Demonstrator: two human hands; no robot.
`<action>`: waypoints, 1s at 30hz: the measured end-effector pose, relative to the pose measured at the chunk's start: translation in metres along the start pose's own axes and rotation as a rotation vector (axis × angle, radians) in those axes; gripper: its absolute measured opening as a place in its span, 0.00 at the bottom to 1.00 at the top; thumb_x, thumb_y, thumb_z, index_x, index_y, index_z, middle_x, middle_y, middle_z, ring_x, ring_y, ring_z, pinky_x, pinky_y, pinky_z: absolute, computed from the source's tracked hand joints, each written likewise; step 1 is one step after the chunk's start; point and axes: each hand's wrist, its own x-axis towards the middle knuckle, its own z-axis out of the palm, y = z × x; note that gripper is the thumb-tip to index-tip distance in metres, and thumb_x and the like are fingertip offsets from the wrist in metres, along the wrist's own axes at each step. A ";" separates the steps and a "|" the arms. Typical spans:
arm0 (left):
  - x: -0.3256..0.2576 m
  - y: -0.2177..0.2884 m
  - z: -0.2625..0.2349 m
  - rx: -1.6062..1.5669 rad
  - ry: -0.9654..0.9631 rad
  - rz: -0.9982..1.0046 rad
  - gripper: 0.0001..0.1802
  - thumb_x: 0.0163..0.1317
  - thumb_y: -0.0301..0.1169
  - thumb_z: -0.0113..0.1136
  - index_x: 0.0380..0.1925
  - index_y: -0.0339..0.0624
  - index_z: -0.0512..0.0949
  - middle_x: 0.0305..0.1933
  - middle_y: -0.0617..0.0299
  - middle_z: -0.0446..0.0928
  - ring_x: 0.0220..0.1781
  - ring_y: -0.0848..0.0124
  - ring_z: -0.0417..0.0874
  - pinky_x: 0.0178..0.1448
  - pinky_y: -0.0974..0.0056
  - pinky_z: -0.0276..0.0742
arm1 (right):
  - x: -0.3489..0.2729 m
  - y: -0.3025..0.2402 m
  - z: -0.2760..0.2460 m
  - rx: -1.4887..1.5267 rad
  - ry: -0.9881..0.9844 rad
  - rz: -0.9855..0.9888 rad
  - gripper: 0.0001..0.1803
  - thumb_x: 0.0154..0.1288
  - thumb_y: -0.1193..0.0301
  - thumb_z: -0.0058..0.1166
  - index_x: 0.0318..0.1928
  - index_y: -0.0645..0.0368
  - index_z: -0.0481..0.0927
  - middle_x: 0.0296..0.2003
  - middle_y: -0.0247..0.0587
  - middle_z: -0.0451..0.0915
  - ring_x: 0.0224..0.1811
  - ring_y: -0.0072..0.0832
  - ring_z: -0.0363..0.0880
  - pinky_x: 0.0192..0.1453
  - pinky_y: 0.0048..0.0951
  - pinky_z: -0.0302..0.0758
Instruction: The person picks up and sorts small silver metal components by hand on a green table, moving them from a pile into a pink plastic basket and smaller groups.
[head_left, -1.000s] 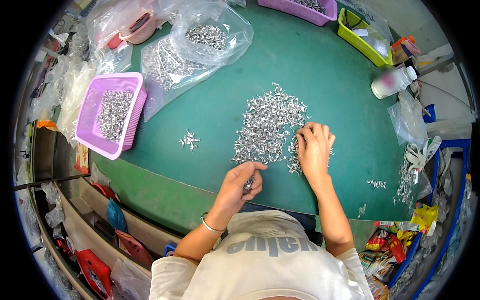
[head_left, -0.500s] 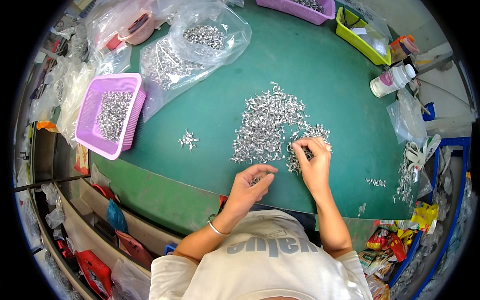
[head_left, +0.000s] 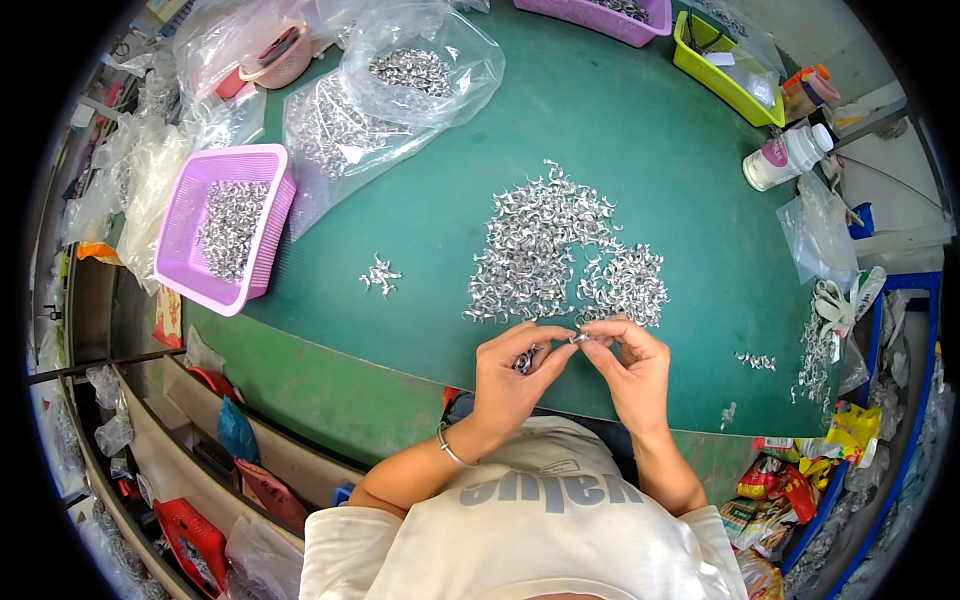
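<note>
My left hand [head_left: 508, 378] is curled round a few small curved metal pieces [head_left: 524, 361] in its palm. Its thumb and forefinger meet my right hand [head_left: 634, 372] at a single small curved metal piece [head_left: 578, 338], which the fingertips of both hands pinch. Just beyond the hands, on the green table [head_left: 420, 240], lies a large heap of silvery curved metal pieces [head_left: 530, 245]. A smaller heap [head_left: 625, 283] adjoins it on the right. Off to the left is a little cluster of the same pieces [head_left: 380, 275].
At the left stands a purple basket [head_left: 273, 215] of metal pieces, with clear plastic bags [head_left: 465, 75] of them behind. A green tray [head_left: 730, 88] and a white bottle [head_left: 785, 160] are at the far right. Loose pieces [head_left: 755, 361] lie near the right edge.
My right hand has come back from the smaller heap with a metal piece to meet my left. My left hand has shifted slightly right, and its fingertips have closed on that piece.
</note>
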 end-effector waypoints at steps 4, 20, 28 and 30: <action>-0.002 0.002 -0.004 -0.116 -0.066 -0.115 0.03 0.49 0.20 0.60 0.27 0.36 0.78 0.17 0.70 0.63 0.20 0.84 0.60 0.21 0.77 0.53 | -0.006 0.000 -0.002 0.096 -0.034 0.063 0.05 0.52 0.81 0.56 0.32 0.65 0.78 0.27 0.33 0.76 0.31 0.17 0.70 0.36 0.17 0.65; -0.003 -0.011 -0.006 -0.900 -0.457 -0.695 0.07 0.57 0.30 0.49 0.27 0.37 0.68 0.26 0.60 0.65 0.20 0.80 0.61 0.17 0.77 0.49 | 0.062 0.035 -0.013 -0.933 0.185 -0.375 0.06 0.49 0.72 0.58 0.28 0.61 0.78 0.31 0.38 0.74 0.37 0.36 0.67 0.43 0.34 0.62; -0.005 -0.015 -0.010 -0.770 -0.410 -0.706 0.20 0.64 0.41 0.46 0.20 0.37 0.71 0.16 0.66 0.63 0.16 0.80 0.61 0.16 0.76 0.49 | 0.075 0.033 0.003 -1.162 0.106 -0.508 0.04 0.46 0.77 0.55 0.25 0.60 0.74 0.34 0.39 0.71 0.40 0.36 0.66 0.44 0.38 0.59; -0.007 -0.019 -0.008 -0.743 -0.375 -0.672 0.21 0.64 0.44 0.45 0.24 0.37 0.73 0.17 0.67 0.64 0.16 0.82 0.60 0.15 0.77 0.49 | 0.072 0.028 0.005 -1.040 0.094 -0.544 0.03 0.47 0.78 0.53 0.25 0.60 0.73 0.33 0.40 0.73 0.40 0.37 0.67 0.46 0.37 0.60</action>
